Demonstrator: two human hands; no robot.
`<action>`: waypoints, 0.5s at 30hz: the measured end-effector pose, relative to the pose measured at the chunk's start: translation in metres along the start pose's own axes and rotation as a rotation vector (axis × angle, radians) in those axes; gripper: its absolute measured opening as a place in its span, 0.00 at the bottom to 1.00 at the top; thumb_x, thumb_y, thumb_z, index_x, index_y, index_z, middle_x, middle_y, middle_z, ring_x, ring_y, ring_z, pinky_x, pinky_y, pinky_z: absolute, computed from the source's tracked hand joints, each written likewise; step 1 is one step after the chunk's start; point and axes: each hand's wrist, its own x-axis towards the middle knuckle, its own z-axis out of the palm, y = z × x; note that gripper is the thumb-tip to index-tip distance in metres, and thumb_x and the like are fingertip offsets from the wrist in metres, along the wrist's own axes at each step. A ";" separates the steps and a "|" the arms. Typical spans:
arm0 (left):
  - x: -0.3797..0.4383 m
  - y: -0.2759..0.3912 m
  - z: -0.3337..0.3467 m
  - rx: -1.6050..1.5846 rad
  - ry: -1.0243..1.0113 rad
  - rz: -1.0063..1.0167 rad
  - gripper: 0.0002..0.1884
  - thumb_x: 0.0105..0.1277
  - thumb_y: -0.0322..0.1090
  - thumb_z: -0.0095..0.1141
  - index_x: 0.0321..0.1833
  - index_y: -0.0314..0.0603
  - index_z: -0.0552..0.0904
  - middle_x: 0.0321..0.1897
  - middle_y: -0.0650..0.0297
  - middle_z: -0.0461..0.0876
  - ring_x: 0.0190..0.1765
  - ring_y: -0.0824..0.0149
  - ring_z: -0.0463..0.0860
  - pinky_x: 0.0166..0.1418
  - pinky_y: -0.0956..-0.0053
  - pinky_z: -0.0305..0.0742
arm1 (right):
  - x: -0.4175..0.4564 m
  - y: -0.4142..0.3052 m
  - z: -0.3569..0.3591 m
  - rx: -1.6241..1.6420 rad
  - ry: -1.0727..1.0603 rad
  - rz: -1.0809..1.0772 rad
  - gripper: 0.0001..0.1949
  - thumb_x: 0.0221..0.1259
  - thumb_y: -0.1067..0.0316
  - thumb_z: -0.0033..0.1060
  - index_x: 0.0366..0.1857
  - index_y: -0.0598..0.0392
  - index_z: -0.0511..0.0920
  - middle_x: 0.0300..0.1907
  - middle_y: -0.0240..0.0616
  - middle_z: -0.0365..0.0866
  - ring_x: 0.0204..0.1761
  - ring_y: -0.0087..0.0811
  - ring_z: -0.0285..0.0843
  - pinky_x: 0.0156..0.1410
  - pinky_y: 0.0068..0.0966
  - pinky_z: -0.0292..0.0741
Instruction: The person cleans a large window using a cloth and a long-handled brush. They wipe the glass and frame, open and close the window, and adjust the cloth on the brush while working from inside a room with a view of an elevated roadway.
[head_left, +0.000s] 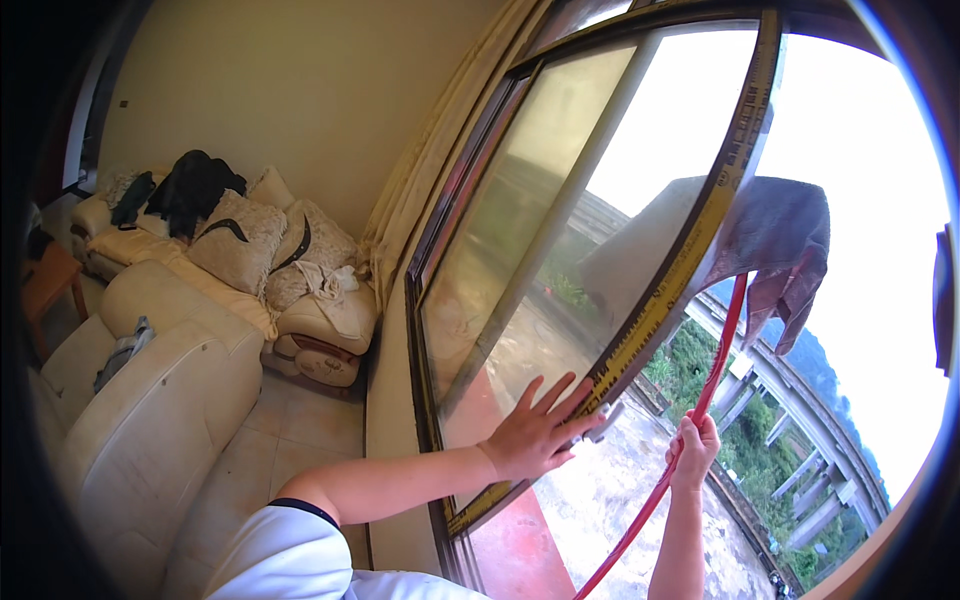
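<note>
My right hand (694, 450) is wrapped around a long red pole (721, 352) that slants up through the window opening. At its top hangs a grey-purple cloth (787, 225), partly in front of and partly behind the edge of the sliding window pane (525, 247). Through the glass, the cloth's left part shows faintly on the outer side. My left hand (536, 431) rests with spread fingers on the pane's lower frame, next to a metal latch (604, 424). Yellow tape with printed writing (694, 232) runs along that frame edge.
A beige sofa (322, 330) with fluffy cushions (244, 232) and dark clothing (195, 184) stands left. A cream armchair (172, 405) is nearer, a wooden stool (52, 281) beyond it. A curtain (420, 142) hangs beside the window. Outside are a concrete ledge (592, 517) and a viaduct (817, 405).
</note>
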 end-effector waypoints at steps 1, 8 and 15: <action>-0.001 -0.009 0.000 0.021 -0.011 -0.010 0.47 0.53 0.46 0.70 0.74 0.63 0.56 0.75 0.47 0.53 0.77 0.43 0.53 0.72 0.37 0.49 | -0.003 -0.004 0.004 -0.028 0.030 0.007 0.02 0.65 0.73 0.54 0.39 0.54 0.74 0.20 0.25 0.68 0.13 0.15 0.62 0.14 0.15 0.59; 0.000 -0.071 0.017 0.112 0.039 -0.089 0.47 0.53 0.42 0.70 0.75 0.57 0.55 0.75 0.48 0.55 0.76 0.46 0.55 0.73 0.41 0.49 | -0.030 -0.036 0.030 -0.020 0.110 0.018 0.03 0.67 0.71 0.53 0.41 0.55 0.74 0.20 0.25 0.66 0.14 0.15 0.61 0.14 0.16 0.60; -0.001 -0.131 0.032 0.151 0.090 -0.119 0.44 0.60 0.38 0.64 0.76 0.57 0.51 0.76 0.50 0.54 0.76 0.47 0.55 0.72 0.40 0.50 | -0.053 -0.048 0.063 -0.056 0.181 -0.030 0.11 0.65 0.73 0.50 0.50 0.56 0.75 0.22 0.26 0.68 0.16 0.15 0.64 0.16 0.15 0.64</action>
